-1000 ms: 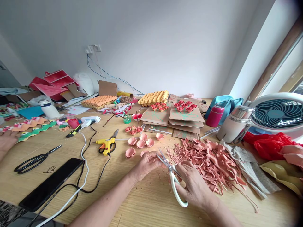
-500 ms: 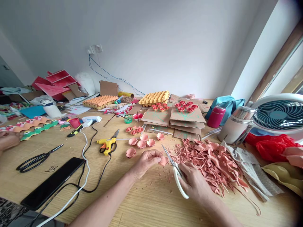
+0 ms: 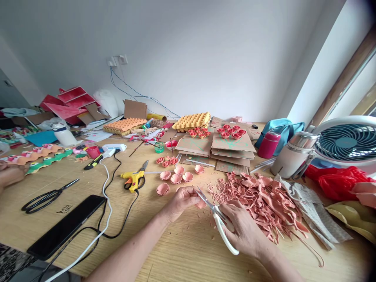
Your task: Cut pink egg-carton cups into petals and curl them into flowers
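Note:
My left hand (image 3: pixel 182 201) pinches a small pink egg-carton piece (image 3: pixel 201 203) between thumb and fingertips. White-handled scissors (image 3: pixel 221 225) are gripped in my right hand (image 3: pixel 242 227), their blades parted and reaching to the edge of that piece. Just beyond my left hand sit several pink cups with petal-shaped rims (image 3: pixel 176 178), some nested together. A heap of torn pink carton scraps (image 3: pixel 261 199) lies beside my right hand, and fine clippings are scattered below the blades.
A yellow glue gun (image 3: pixel 132 180), a phone (image 3: pixel 67 227), black scissors (image 3: pixel 48 197) and cords lie to the left. Cardboard sheets (image 3: pixel 232 147) bear red flowers behind. Bottles and a fan (image 3: pixel 346 141) stand right. Another person's hand (image 3: pixel 11 174) is at far left.
My right hand has brought the scissors slightly left, so the blades now overlap the pink piece at my left fingertips. My left hand has barely moved.

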`<state>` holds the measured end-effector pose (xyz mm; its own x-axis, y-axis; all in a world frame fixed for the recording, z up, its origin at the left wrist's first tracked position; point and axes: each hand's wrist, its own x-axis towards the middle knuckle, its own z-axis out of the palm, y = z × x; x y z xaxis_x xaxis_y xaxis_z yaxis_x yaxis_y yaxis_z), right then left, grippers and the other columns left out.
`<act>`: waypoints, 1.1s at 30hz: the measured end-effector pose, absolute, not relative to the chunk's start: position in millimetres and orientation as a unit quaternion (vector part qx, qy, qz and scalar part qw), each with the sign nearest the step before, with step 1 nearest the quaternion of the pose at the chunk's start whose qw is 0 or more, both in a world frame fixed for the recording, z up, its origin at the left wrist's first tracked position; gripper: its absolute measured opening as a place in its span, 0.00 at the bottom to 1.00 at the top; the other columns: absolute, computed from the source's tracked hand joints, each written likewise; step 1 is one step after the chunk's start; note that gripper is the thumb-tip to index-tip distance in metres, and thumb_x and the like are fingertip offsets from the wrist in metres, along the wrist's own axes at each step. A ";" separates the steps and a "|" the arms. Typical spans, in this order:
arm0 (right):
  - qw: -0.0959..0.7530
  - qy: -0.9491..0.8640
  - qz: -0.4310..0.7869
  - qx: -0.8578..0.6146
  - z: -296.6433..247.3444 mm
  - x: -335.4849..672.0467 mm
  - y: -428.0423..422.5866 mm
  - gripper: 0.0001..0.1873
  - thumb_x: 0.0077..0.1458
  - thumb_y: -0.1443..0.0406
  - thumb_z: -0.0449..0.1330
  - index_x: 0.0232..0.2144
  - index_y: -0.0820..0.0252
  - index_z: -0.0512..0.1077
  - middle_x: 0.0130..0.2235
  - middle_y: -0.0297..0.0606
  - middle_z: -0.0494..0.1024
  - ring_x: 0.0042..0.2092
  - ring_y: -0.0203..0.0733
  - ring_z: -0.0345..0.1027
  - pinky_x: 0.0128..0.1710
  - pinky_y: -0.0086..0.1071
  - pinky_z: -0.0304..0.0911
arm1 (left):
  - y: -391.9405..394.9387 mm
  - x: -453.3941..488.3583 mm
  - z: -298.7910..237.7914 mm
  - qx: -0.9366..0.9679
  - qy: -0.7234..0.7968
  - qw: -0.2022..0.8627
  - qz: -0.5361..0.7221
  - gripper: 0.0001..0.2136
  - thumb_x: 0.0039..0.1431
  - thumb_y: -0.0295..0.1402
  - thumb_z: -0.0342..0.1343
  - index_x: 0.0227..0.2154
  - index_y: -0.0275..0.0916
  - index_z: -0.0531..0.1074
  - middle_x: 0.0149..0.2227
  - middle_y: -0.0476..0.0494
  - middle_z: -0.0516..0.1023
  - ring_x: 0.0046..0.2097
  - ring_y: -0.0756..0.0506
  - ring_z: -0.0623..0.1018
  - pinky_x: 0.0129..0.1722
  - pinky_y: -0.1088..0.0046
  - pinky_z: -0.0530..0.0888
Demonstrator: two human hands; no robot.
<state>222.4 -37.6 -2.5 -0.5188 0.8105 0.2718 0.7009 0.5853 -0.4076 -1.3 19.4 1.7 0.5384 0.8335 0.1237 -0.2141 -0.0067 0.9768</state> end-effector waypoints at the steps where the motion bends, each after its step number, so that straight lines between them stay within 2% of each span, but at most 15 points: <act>1: 0.223 -0.863 0.124 -0.435 -2.6 222.4 -37.8 0.08 0.59 0.62 0.53 0.28 0.56 0.61 0.27 0.31 0.68 0.30 0.38 0.59 0.43 0.36 0.55 | 19.4 -1.4 1.5 0.583 0.265 0.654 0.401 0.07 0.55 0.33 0.61 0.31 0.32 0.76 0.28 0.46 0.77 0.31 0.50 0.71 0.36 0.73 0.66; 14: 0.254 -0.862 0.106 -0.425 -5.1 222.8 -38.2 0.08 0.57 0.60 0.54 0.30 0.56 0.60 0.29 0.32 0.68 0.31 0.39 0.59 0.46 0.39 0.54 | 17.7 -1.1 -1.0 0.567 0.254 0.669 0.408 0.10 0.55 0.37 0.62 0.30 0.34 0.75 0.27 0.46 0.75 0.31 0.49 0.71 0.39 0.70 0.66; 21: 0.258 -0.865 0.117 -0.415 -4.4 222.3 -38.2 0.11 0.61 0.56 0.51 0.31 0.56 0.62 0.29 0.33 0.69 0.31 0.40 0.60 0.45 0.39 0.55 | 17.4 -0.8 -1.5 0.557 0.257 0.678 0.406 0.10 0.55 0.37 0.62 0.31 0.33 0.75 0.28 0.45 0.76 0.32 0.48 0.72 0.39 0.70 0.66; 27: 0.269 -0.860 0.114 -0.418 -3.4 221.4 -38.5 0.07 0.57 0.60 0.55 0.30 0.56 0.61 0.30 0.32 0.68 0.32 0.39 0.60 0.46 0.39 0.55 | 14.9 2.5 0.1 0.520 0.249 0.693 0.433 0.10 0.53 0.37 0.63 0.29 0.33 0.75 0.26 0.46 0.75 0.31 0.49 0.70 0.37 0.71 0.66; 33: 0.287 -0.805 0.188 -0.484 -2.1 220.6 -37.0 0.17 0.63 0.58 0.50 0.23 0.56 0.54 0.24 0.30 0.61 0.29 0.37 0.55 0.33 0.31 0.54 | 13.9 2.4 4.6 0.499 0.249 0.700 0.446 0.10 0.50 0.36 0.65 0.27 0.34 0.73 0.24 0.50 0.71 0.30 0.50 0.69 0.37 0.72 0.65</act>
